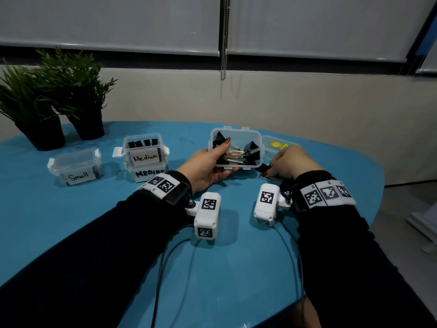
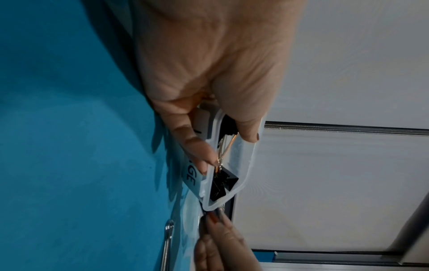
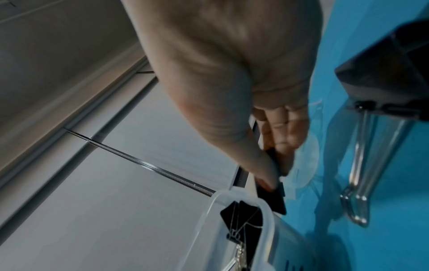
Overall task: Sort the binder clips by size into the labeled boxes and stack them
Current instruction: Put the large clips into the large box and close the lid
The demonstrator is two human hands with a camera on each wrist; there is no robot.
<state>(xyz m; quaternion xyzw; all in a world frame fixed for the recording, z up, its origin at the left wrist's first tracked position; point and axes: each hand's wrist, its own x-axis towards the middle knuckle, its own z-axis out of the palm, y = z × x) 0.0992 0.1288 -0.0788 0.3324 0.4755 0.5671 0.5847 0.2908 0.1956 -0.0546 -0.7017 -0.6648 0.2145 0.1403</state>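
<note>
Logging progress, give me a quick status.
Left hand holds open box of large clips. Right hand pinches black binder clip beside it. Loose lid behind; nothing blocking.

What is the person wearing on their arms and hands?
Both arms wear black long sleeves. Each wrist has a black strap with white blocks bearing black square-patterned markers, and a white boxy camera unit trailing a dark cable. Fingernails on both hands are painted red.

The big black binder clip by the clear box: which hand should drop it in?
The right hand: its fingers already pinch the big black binder clip beside the clear plastic box, which the left hand holds.
</note>
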